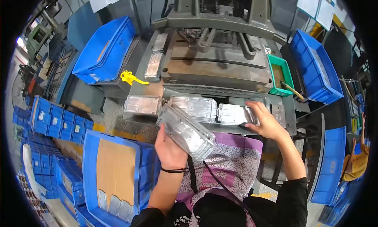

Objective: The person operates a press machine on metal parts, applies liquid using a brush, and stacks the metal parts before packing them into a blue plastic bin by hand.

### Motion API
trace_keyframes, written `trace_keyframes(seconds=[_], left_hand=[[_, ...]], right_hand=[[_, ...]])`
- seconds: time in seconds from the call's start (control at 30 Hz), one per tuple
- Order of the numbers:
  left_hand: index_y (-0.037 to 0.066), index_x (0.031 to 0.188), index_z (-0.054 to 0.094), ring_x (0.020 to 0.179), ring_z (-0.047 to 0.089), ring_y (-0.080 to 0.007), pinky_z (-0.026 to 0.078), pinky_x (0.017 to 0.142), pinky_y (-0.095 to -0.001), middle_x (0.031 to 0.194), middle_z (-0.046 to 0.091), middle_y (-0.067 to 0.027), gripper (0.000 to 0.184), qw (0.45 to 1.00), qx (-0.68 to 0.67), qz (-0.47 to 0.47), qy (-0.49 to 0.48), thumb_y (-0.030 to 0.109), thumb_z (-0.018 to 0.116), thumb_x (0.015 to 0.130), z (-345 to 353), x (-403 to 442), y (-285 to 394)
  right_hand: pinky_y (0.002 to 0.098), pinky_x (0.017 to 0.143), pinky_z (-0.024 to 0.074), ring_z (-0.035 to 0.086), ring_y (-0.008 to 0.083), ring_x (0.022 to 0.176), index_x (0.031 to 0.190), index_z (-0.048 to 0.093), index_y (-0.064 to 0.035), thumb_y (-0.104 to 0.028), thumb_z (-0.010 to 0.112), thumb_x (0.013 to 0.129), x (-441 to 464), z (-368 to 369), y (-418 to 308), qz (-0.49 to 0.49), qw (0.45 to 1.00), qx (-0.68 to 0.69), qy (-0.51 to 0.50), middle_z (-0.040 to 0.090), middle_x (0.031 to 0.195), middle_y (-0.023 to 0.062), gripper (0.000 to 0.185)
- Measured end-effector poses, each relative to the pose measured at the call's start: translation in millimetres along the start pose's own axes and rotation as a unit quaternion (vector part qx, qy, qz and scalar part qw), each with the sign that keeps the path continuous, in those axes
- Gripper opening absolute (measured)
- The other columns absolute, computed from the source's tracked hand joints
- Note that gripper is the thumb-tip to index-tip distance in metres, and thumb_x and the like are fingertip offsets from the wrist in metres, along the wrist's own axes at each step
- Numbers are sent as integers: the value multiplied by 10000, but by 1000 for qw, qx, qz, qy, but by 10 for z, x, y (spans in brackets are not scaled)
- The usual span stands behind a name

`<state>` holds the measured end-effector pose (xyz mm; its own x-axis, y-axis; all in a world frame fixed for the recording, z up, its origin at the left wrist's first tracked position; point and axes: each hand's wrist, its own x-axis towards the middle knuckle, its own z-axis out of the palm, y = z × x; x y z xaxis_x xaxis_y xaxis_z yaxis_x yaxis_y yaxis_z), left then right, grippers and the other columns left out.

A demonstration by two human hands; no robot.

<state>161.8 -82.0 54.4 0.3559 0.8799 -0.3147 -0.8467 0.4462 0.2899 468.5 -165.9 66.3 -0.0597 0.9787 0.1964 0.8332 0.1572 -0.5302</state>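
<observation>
My left hand [171, 152] is closed around a silver cast-metal housing [186, 131], held tilted above my lap at the front of the press table. It looks boxy and may be more than one piece stacked. My right hand [267, 121] grips the right end of another metal housing [234, 114], thumb in front and fingers over the top; this one lies on the table's front edge. Between the hands rests a middle housing [193, 108], partly covered by the held one. Further left lies one more housing [142, 105].
The press bed [216, 73] stands straight ahead. A green tray [280, 71] with a brush [293, 91] sits at its right. At the left are a yellow object [132, 78] and more housings [154, 65]. A blue crate [136, 160] with cardboard and metal parts stands by my left arm.
</observation>
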Motion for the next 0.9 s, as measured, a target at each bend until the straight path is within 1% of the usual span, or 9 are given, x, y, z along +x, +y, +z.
trace_keyframes(seconds=[0.03, 0.1, 0.13, 0.2, 0.3, 0.47, 0.57, 0.77, 0.9], left_hand=[[54, 1294, 514, 1174, 541, -258, 394, 1034, -406, 1266, 585, -88, 386, 1000, -4, 13, 6, 273, 430, 987, 14, -7, -34], [58, 1284, 517, 1166, 542, -252, 395, 1023, -398, 1253, 589, -77, 381, 1000, -23, 18, 1, 279, 433, 985, 36, -33, -94], [58, 1288, 513, 1168, 539, -249, 396, 1018, -394, 1254, 586, -72, 384, 999, -26, 27, -4, 280, 430, 985, 47, -35, -126], [60, 1315, 485, 1192, 519, -238, 383, 1021, -390, 1280, 563, -62, 410, 999, -22, 36, -24, 294, 418, 985, 123, -34, -196], [58, 1326, 466, 1203, 507, -234, 360, 1035, -392, 1289, 550, -57, 431, 999, -15, 25, -25, 314, 412, 983, 225, -30, -278], [54, 1329, 450, 1224, 485, -238, 337, 1052, -395, 1304, 534, -68, 454, 999, -6, 29, -27, 339, 419, 977, 258, -55, -363], [56, 1332, 443, 1231, 478, -240, 336, 1053, -399, 1315, 524, -74, 459, 999, 28, 37, -18, 349, 413, 980, 223, -40, -401], [60, 1352, 426, 1236, 477, -230, 340, 1056, -391, 1320, 520, -79, 476, 998, 48, 31, -1, 378, 401, 998, 200, -29, -445], [65, 1363, 421, 1211, 499, -227, 377, 1028, -384, 1308, 528, -76, 482, 998, 59, 31, 10, 390, 421, 1008, 146, -34, -462]], right_hand=[[382, 912, 438, 533, 341, 1085, 1226, 473, -18, -108, 746, 761, 22, -15, -94, -6, 1000, 1, -3, 532, 1148, 163, 546], [343, 814, 455, 573, 252, 926, 1173, 530, -16, -114, 743, 774, 31, -37, -341, 53, 993, 97, 42, 574, 990, 115, 463], [304, 728, 451, 555, 168, 775, 1102, 578, -17, -112, 740, 782, 38, -7, -518, 72, 985, 145, 63, 571, 836, 68, 371], [288, 643, 453, 543, 158, 696, 1078, 587, -21, -190, 764, 787, 62, 29, -919, 75, 975, 206, 26, 547, 778, 69, 381], [364, 685, 516, 612, 312, 796, 1135, 574, -45, -381, 802, 720, 224, 102, -1262, -50, 998, 4, 32, 547, 959, 120, 581], [383, 716, 514, 589, 318, 881, 1183, 536, 18, -387, 780, 725, 276, 286, -1309, -31, 999, -39, -19, 513, 1019, 153, 658], [374, 752, 503, 557, 317, 918, 1188, 534, 48, -345, 784, 721, 285, 289, -1327, -50, 995, -90, 12, 516, 987, 162, 660], [374, 805, 486, 529, 321, 923, 1116, 555, 101, -297, 771, 721, 314, 168, -1327, -33, 999, -35, -1, 537, 936, 175, 601], [368, 767, 497, 585, 315, 879, 1099, 611, 42, -271, 807, 695, 340, 52, -1201, -5, 999, 33, 26, 591, 938, 166, 547]])
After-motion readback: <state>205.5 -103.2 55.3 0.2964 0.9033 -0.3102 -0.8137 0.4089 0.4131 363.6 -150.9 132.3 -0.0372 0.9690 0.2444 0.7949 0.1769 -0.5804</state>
